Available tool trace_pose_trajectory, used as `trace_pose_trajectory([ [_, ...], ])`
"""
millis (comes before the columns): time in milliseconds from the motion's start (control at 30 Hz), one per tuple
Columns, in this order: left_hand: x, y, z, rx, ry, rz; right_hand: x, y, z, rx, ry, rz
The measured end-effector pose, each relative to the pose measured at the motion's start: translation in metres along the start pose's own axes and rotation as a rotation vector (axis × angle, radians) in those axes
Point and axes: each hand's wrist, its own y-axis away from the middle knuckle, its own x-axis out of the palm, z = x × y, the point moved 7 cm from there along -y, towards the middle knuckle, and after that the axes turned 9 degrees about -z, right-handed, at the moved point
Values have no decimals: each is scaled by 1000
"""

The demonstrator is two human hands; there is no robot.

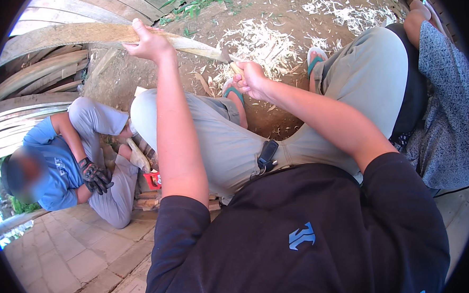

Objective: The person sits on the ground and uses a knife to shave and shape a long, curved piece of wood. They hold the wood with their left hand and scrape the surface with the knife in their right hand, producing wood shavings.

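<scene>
We sat with knees apart over bare earth, our left hand (149, 44) closed around a long pale wooden strip (80, 33), fingers wrapped tight near its tapering end, holding it out level ahead of us. Our right hand (250, 77) was shut on the handle of a knife (229, 59), its blade meeting the strip's tip just beyond the left hand. Pale shavings (261, 41) lay thick on the dirt (275, 123) past our sandalled feet, with a second drift farther right, so by our judgement much paring was already done; how much of this strip remained to be trimmed we could not tell. To our left a stack of similar curved strips (29, 83) leaned in rows. A person in a blue shirt (55, 166) crouched below it, wearing dark gloves (94, 176), at the edge of a paved floor (76, 255). Another person in patterned cloth (444, 109) sat at our right.
</scene>
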Motion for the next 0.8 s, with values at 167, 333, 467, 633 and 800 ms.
trace_pose_trajectory([
  [167,1,0,-1,-37,-6,-3,-1,7,-1,19,-8,20],
  [333,-2,-6,2,-25,-29,-70,-3,-7,6,28,4,53],
  [467,-7,-5,4,-44,-26,-48,3,6,-1,13,7,-5],
  [633,-12,-17,3,33,-27,-110,9,12,-2,25,20,10],
  [800,0,4,0,-15,11,20,3,-4,5,16,-27,-7],
])
